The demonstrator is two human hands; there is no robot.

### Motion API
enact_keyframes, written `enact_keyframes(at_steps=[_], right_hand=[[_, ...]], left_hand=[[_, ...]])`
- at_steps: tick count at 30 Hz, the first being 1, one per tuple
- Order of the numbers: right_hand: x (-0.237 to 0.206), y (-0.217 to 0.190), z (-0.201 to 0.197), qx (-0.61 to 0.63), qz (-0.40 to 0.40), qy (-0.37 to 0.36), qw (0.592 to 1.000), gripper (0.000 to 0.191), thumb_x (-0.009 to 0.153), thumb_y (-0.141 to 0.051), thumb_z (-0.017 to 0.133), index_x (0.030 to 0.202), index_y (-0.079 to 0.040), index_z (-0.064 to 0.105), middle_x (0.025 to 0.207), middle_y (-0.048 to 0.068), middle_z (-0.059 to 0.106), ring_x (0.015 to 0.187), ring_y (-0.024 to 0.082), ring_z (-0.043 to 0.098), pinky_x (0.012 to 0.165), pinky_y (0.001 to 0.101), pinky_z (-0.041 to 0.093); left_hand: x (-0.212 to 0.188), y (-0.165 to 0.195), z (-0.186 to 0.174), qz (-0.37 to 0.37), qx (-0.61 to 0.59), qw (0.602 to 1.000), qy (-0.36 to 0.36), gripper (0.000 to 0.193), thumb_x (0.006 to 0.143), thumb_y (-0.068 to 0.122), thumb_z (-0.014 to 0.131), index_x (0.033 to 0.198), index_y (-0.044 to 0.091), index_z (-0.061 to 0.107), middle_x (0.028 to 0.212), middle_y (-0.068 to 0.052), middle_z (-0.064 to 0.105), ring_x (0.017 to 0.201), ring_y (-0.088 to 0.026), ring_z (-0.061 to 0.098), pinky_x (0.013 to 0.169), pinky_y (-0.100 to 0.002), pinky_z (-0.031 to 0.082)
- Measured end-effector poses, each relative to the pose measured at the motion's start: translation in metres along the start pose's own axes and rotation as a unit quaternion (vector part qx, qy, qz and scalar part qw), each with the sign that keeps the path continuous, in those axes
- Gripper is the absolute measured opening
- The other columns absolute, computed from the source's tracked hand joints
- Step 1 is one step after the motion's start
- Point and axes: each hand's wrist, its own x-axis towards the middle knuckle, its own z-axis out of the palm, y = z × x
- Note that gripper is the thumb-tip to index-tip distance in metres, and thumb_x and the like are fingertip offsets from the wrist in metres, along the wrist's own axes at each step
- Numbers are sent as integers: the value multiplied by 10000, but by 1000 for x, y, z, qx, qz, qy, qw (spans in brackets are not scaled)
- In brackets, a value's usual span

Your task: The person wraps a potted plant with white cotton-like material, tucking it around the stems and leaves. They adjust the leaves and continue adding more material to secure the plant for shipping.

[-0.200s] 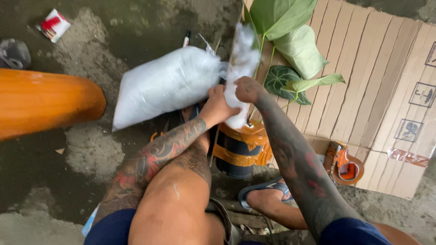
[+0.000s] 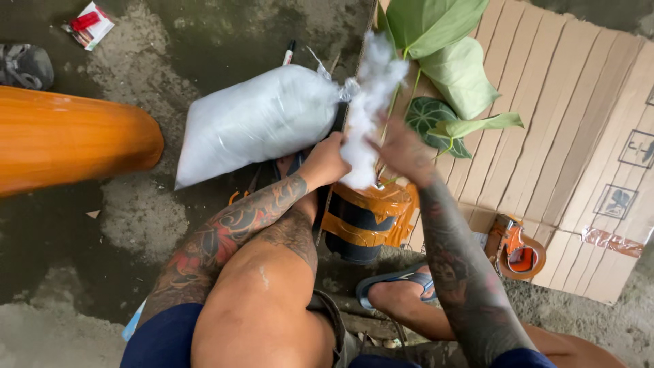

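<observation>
Orange and rounded, a large smooth object (image 2: pixel 68 140) fills the left edge, cut off by the frame so its kind cannot be told; above it lie a grey sandal (image 2: pixel 24 65) and a small red-and-white packet (image 2: pixel 88 24) on the wet concrete floor (image 2: pixel 136 218). Next comes a clear plastic bag of white stuffing (image 2: pixel 255 123), lying on its side with its open mouth toward the middle. The left hand (image 2: pixel 325 162) closes its grip around the lower end of a tuft of white fibre (image 2: pixel 368 102) that rises from it, while the right hand (image 2: pixel 402 150) touches the same tuft from the other side with fingers partly spread; how firmly that grip pinches is hard to tell because of blur. Just below both hands stands a dark pot wrapped in orange tape (image 2: pixel 364 218), with green stems rising from it to broad leaves (image 2: pixel 449 61) that rest on a flattened cardboard sheet (image 2: pixel 572 123). An orange tape dispenser (image 2: pixel 518 252) lies at the cardboard's lower edge. As a judgement, the loose fibre could tear or drop onto the wet floor and soil, and pressing near the stems could bend them or tip the pot. The pot's top and the stem bases are hidden behind the hands and fibre.
</observation>
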Motion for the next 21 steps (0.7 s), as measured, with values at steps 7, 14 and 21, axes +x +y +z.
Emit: enact_keyframes(at_steps=[7, 14, 21], right_hand=[[-25, 7, 8, 185, 163, 57, 967, 197, 961, -152, 641, 1019, 12, 733, 756, 54, 659, 679, 102, 576, 575, 289, 478], [-3, 19, -45, 220, 142, 316, 912, 166, 1090, -162, 566, 1004, -21, 575, 775, 3, 560, 677, 100, 497, 597, 332, 411], [-12, -4, -4, 89, 17, 96, 991, 292, 944, -243, 749, 1135, -30, 693, 919, 117, 721, 823, 272, 715, 744, 411, 564]], left_hand=[[2, -1, 10, 136, -216, 966, 45, 472, 956, 93, 649, 1371, -72, 500, 1253, -310, 643, 1165, -445, 623, 974, -464, 474], [0, -9, 5, 38, -2, 998, 54, 495, 918, 158, 653, 1351, -53, 537, 1108, -330, 681, 1049, -473, 653, 906, -488, 517], [36, -1, 7, 241, -128, 956, 109, 302, 965, 77, 587, 1249, 17, 670, 1142, -271, 735, 1092, -422, 700, 919, -465, 555]])
